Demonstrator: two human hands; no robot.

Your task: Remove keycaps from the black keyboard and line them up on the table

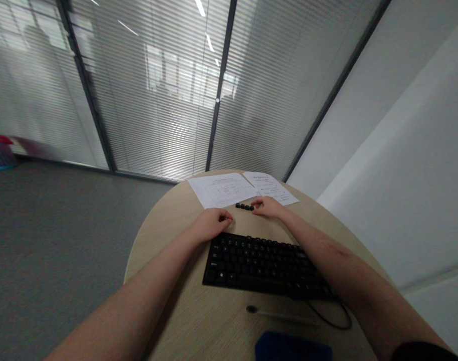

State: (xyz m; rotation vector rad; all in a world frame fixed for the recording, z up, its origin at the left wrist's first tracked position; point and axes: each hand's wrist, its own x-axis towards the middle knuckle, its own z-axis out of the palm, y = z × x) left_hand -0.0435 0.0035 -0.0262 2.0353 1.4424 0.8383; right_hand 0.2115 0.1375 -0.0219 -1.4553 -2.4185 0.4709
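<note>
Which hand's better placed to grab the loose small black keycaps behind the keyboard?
Right, probably. The right hand has its fingertips at the end of the row of small black keycaps. The left hand sits curled by the back left corner of the black keyboard, apart from the row.

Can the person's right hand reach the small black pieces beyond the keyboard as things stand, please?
Probably yes: the right hand lies right beside the small black pieces, nearly touching them, with nothing in between.
</note>
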